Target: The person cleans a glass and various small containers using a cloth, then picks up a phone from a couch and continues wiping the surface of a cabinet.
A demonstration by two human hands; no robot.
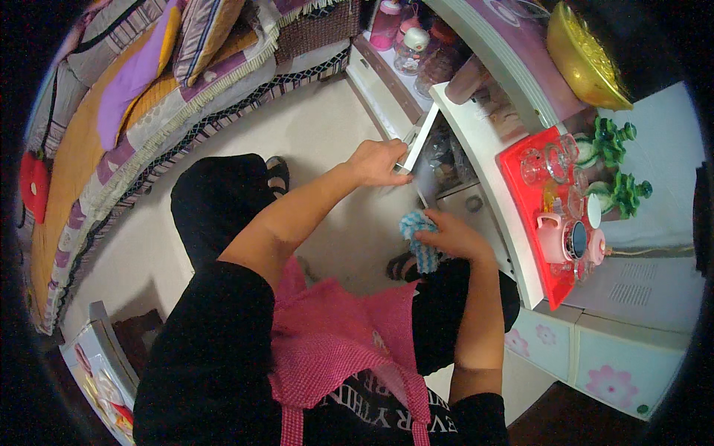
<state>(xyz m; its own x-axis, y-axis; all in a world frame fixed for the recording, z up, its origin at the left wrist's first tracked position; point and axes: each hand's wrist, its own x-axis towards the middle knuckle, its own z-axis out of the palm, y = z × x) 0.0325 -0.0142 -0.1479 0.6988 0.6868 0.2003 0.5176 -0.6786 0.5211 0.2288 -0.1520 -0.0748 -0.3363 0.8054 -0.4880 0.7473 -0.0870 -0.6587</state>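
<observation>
My left hand (382, 161) grips the outer end of a white cabinet door (425, 135), which stands swung out from the low cabinet. In my right hand (457, 237) is a bunched blue-and-white striped cloth (421, 240), part of it hanging down below the fingers. This hand is in front of the cabinet's open lower compartment (446, 161), apart from the door. Inside the compartment are items in clear plastic, too dim to make out. Below the compartment's opening shows a pale front with a round dark mark (473, 203).
On the cabinet top a red tray (516, 161) holds glass cups and a pink pot (552, 237). Several drink bottles (411, 50) stand on a shelf at the cabinet's far end. A gold bowl (585, 61) and green ornaments (627, 192) sit behind. A covered sofa (162, 111) lies left.
</observation>
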